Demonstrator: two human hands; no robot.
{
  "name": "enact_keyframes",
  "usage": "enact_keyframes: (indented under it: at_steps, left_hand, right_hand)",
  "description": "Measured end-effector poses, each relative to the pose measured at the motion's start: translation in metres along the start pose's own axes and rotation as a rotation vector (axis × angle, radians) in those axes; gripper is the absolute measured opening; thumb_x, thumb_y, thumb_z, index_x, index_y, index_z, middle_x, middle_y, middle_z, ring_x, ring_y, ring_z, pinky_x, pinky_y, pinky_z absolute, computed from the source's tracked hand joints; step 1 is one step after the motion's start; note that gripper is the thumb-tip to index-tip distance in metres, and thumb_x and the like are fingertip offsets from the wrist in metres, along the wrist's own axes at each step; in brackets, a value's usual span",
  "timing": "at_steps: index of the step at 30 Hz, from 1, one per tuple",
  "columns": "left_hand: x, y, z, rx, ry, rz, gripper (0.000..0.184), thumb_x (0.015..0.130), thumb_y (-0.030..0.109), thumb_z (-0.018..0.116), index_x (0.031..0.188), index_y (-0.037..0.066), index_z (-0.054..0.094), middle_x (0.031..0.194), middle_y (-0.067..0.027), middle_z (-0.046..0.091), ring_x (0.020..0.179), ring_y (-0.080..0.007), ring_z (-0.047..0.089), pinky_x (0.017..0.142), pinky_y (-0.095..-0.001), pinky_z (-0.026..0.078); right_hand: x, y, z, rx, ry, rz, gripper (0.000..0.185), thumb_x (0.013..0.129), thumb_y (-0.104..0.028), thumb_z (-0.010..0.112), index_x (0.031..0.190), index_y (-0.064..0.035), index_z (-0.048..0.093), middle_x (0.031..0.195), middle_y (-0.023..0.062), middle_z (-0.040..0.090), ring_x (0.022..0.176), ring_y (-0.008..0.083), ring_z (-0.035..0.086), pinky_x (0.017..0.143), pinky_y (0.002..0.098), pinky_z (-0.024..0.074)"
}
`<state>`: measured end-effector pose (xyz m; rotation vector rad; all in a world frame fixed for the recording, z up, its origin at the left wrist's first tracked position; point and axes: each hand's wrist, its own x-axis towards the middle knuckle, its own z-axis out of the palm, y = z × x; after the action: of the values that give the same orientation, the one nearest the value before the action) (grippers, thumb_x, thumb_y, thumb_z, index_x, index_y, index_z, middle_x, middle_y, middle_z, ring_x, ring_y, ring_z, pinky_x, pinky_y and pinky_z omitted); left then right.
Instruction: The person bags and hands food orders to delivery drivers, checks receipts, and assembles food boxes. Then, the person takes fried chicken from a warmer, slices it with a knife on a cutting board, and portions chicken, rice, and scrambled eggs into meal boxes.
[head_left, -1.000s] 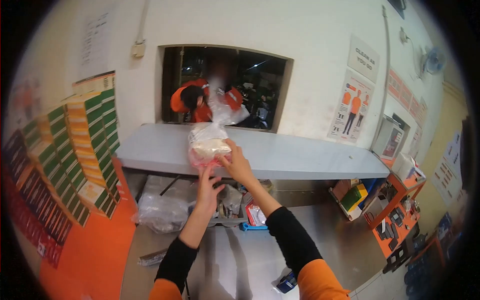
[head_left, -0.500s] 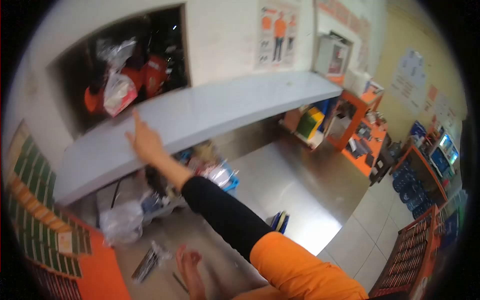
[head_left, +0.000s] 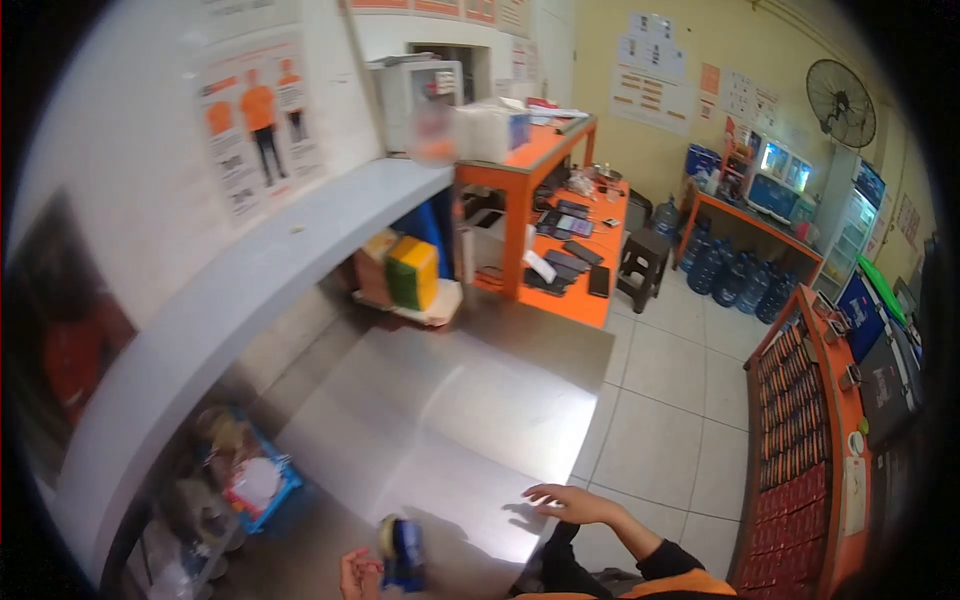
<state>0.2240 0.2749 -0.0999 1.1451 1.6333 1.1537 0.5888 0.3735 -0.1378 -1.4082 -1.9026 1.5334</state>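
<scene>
My right hand [head_left: 572,504] hovers over the right edge of the steel counter [head_left: 440,400], fingers stretched out and holding nothing. At the bottom of the view is my left hand [head_left: 360,574], partly cut off, with loosely curled fingers and nothing visible in them. Just right of it lies a dark blue object with a pale stripe [head_left: 402,552], blurred, its kind unclear. Whether the left fingers touch it I cannot tell. Left of the hands, a blue basket [head_left: 275,510] holds plastic-wrapped things.
A grey shelf [head_left: 260,235] runs above the counter along a wall opening. A yellow-green box [head_left: 412,273] sits on a small ledge beneath it. Phones [head_left: 568,226] lie on an orange table. Beyond the tiled floor [head_left: 660,390] stand a stool [head_left: 642,268], water jugs [head_left: 735,280] and an orange rack [head_left: 795,420].
The view has swung right. My right arm, stretched toward the wall opening before, has drawn back to the counter's right edge. The bag at the opening is out of view.
</scene>
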Motion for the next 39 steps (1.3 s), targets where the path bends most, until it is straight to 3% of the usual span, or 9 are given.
enact_keyframes:
  at_steps: [2, 8, 14, 22, 27, 30, 34, 36, 39]
  left_hand:
    - [0.043, 0.019, 0.081, -0.184, -0.013, 0.191, 0.024, 0.086, 0.012, 0.05, 0.108, 0.002, 0.047, 0.08, -0.0051, 0.053, 0.076, -0.0147, 0.051, 0.073, -0.03, 0.043]
    - [0.126, 0.065, 0.31, 0.34, -0.53, 0.262, 0.033, 0.085, 0.024, 0.052, 0.111, 0.004, 0.051, 0.096, -0.013, 0.059, 0.088, -0.0229, 0.059, 0.077, -0.0331, 0.046]
    - [0.16, 0.051, 0.409, 0.917, -0.885, 0.15, 0.041, 0.08, 0.028, 0.055, 0.115, 0.006, 0.049, 0.103, -0.0141, 0.058, 0.095, -0.0308, 0.056, 0.08, -0.0403, 0.045]
    - [0.277, 0.123, 0.553, 0.658, -0.626, 0.183, 0.034, 0.078, 0.021, 0.058, 0.108, 0.005, 0.053, 0.099, -0.0151, 0.06, 0.088, -0.0309, 0.058, 0.077, -0.0397, 0.046]
    - [0.367, 0.119, 0.653, 0.568, -0.411, 0.211, 0.036, 0.079, 0.02, 0.058, 0.113, 0.009, 0.052, 0.096, -0.0134, 0.06, 0.088, -0.0284, 0.058, 0.079, -0.0393, 0.044]
    - [0.397, 0.159, 0.692, 0.545, -0.288, 0.147, 0.035, 0.082, 0.022, 0.056, 0.115, 0.01, 0.05, 0.096, -0.0112, 0.06, 0.093, -0.0262, 0.057, 0.085, -0.0396, 0.04]
    - [0.448, 0.184, 0.729, 0.342, -0.18, 0.124, 0.033, 0.083, 0.021, 0.056, 0.113, 0.009, 0.051, 0.095, -0.0116, 0.06, 0.093, -0.0272, 0.057, 0.082, -0.0384, 0.042]
    - [0.486, 0.173, 0.746, 0.37, -0.104, 0.133, 0.032, 0.082, 0.018, 0.057, 0.112, 0.008, 0.051, 0.095, -0.0124, 0.059, 0.092, -0.0289, 0.056, 0.08, -0.0383, 0.044]
    - [0.542, 0.165, 0.771, 0.56, 0.052, 0.258, 0.033, 0.081, 0.016, 0.057, 0.112, 0.007, 0.05, 0.096, -0.0135, 0.057, 0.092, -0.0318, 0.055, 0.077, -0.0394, 0.045]
  right_hand:
    - [-0.031, 0.042, -0.062, 0.054, 0.193, 0.059, 0.036, 0.087, -0.024, 0.054, 0.12, -0.0102, 0.047, 0.114, 0.0128, 0.055, 0.098, 0.0229, 0.057, 0.084, 0.0316, 0.0455]
    - [-0.068, 0.094, -0.192, -0.005, 0.368, 0.066, 0.036, 0.086, -0.022, 0.055, 0.119, -0.0108, 0.048, 0.113, 0.0105, 0.055, 0.097, 0.0227, 0.058, 0.083, 0.0312, 0.0455]
    - [-0.002, 0.066, -0.297, 0.057, 0.064, -0.179, 0.039, 0.088, -0.02, 0.051, 0.125, -0.0108, 0.042, 0.115, 0.0101, 0.052, 0.098, 0.024, 0.055, 0.086, 0.0327, 0.0433]
    - [0.14, 0.05, -0.474, -0.186, -0.332, -0.585, 0.037, 0.086, -0.023, 0.052, 0.12, -0.0109, 0.045, 0.102, 0.0125, 0.056, 0.09, 0.0313, 0.055, 0.076, 0.0372, 0.0446]
    - [0.302, 0.114, -0.591, -0.209, 0.109, -0.332, 0.032, 0.085, -0.023, 0.051, 0.111, -0.0063, 0.054, 0.084, 0.0115, 0.064, 0.076, 0.026, 0.061, 0.068, 0.0339, 0.0472]
    - [0.442, 0.162, -0.631, 0.037, 0.274, -0.416, 0.039, 0.082, -0.02, 0.054, 0.116, -0.0014, 0.048, 0.078, 0.0131, 0.062, 0.069, 0.0243, 0.059, 0.065, 0.0326, 0.0469]
    - [0.591, 0.155, -0.649, 0.037, 0.288, -0.454, 0.042, 0.081, -0.007, 0.05, 0.12, 0.005, 0.042, 0.088, 0.0181, 0.063, 0.081, 0.0257, 0.062, 0.071, 0.032, 0.0486]
    - [0.638, 0.152, -0.645, -0.193, 0.451, -0.539, 0.044, 0.078, -0.005, 0.045, 0.12, 0.0058, 0.042, 0.104, 0.0228, 0.057, 0.097, 0.0339, 0.055, 0.086, 0.0396, 0.0426]
    - [0.695, 0.176, -0.624, -0.533, 0.511, -0.639, 0.045, 0.074, -0.004, 0.048, 0.118, 0.0006, 0.044, 0.107, 0.0226, 0.053, 0.105, 0.0372, 0.046, 0.083, 0.0403, 0.0431]
